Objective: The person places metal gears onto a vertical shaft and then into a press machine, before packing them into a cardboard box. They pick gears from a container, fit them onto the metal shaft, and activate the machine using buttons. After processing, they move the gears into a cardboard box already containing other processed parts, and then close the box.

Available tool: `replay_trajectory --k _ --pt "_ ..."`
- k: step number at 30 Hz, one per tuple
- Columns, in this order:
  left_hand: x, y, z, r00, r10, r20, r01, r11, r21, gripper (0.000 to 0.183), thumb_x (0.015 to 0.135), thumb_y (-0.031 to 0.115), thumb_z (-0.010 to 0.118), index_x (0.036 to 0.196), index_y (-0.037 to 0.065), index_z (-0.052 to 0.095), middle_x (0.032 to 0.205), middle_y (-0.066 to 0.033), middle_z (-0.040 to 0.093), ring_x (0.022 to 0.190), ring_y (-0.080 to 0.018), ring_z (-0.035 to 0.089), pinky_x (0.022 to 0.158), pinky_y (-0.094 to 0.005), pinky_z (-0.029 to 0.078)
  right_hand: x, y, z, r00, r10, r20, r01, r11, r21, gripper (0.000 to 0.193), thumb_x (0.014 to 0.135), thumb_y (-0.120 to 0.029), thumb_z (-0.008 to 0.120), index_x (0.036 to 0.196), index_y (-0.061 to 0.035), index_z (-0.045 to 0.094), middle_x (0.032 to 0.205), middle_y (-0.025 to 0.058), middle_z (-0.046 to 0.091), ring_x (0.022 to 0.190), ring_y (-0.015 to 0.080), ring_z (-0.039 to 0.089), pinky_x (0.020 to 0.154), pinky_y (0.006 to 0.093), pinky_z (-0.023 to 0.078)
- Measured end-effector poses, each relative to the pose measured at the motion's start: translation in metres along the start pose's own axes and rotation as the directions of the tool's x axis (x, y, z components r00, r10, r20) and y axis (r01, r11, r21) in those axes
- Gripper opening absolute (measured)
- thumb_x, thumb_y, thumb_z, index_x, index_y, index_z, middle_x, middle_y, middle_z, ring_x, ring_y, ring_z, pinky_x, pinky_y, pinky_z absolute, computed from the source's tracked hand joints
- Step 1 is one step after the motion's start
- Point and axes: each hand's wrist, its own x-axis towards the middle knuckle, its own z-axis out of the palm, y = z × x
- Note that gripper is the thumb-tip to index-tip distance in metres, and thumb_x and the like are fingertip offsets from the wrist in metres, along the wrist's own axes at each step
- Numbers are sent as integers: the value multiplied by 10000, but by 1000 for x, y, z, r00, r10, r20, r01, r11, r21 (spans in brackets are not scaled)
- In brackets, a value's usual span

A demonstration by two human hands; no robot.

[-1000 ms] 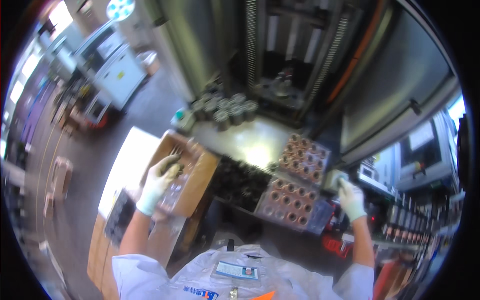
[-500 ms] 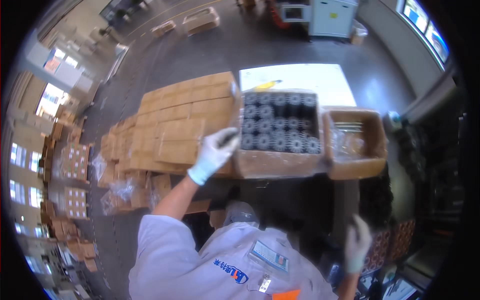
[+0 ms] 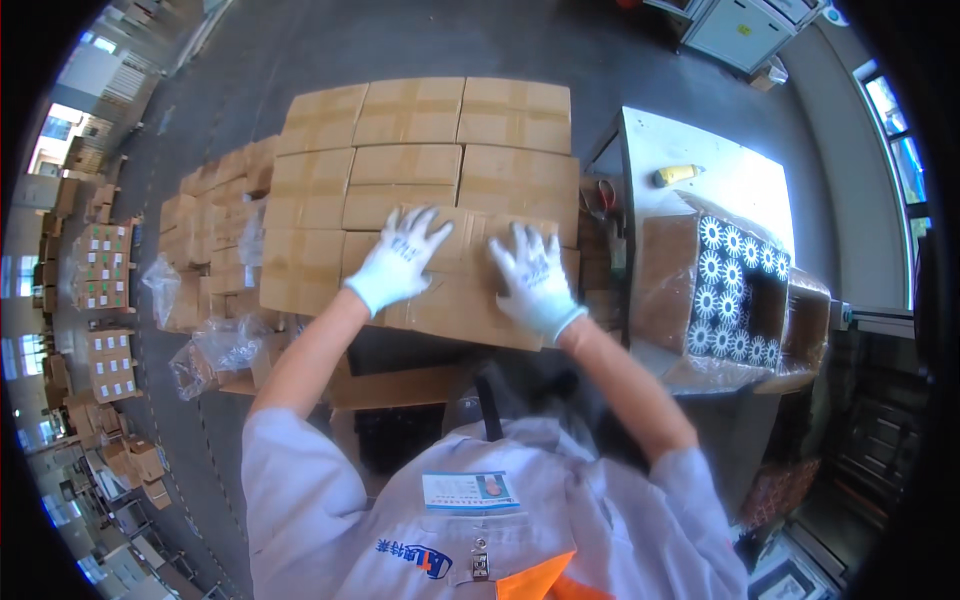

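Both of my hands wear white gloves with bluish cuffs. My left hand is open, fingers spread on a flat brown cardboard piece. To its right, my right hand also rests open on that cardboard, near its right end. The piece lies slightly askew over the near part of a stack of taped cardboard boxes. Whether it is a loose sheet or a box top, I cannot tell. Neither hand grips anything.
Right of the stack, a white table bears a yellow bottle and a plastic-lined carton of dark toothed round parts. Red-handled scissors are beside the table. More boxes and clear plastic wrap lie left.
My view has swung left toward the stacked boxes. Both hands, apart before, are now together on the flat cardboard; my right hand has come up from low at the right.
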Motion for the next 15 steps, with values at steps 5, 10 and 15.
replay_trajectory --k 5,10,15 --pt "21 -12 10 899 403 170 -422 902 91 645 815 110 614 1437 44 455 1504 -235 407 1405 -397 404 1086 -625 380 39 10 -12 949 -96 302 108 994 -25 863 810 -354 731 1531 -99 331 1492 306 381 1351 448 426 1095 582 345" --pt "8 -12 13 869 493 34 -494 862 117 473 889 129 550 1354 43 529 1483 -203 447 1345 -379 478 1041 -607 446 38 4 -8 983 -112 147 133 981 -143 854 844 -392 711 1544 -107 314 1490 301 387 1299 447 485 1077 536 388" --pt "5 -11 26 832 550 -69 -529 825 199 397 973 252 535 1309 43 568 1380 -172 541 1197 -373 585 998 -595 487 59 32 34 985 -9 172 10 1000 -5 862 857 -506 669 1528 -82 330 1496 311 366 1349 457 428 1100 588 336"
